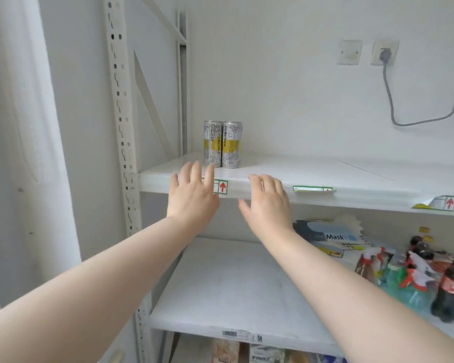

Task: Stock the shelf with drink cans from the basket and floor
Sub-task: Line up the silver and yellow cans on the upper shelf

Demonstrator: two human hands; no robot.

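- A pale metal post (pixel 121 113) with slots stands at the left and carries the white shelf (pixel 312 174).
- Two silver and yellow drink cans stand upright and touching on the far left of the shelf: the left can (pixel 212 144) and the right can (pixel 231 145).
- The left hand (pixel 193 197) is wide open with spread fingers and holds nothing. It is at the shelf's near edge, just below the cans.
- A price label (pixel 222 186) with a red arrow sits on that edge.
- The right hand (pixel 269 205) is relaxed and empty, just beside the left hand.
- On the lower shelf to the right lie a mask packet (pixel 328 233) and a cola bottle (pixel 450 292).
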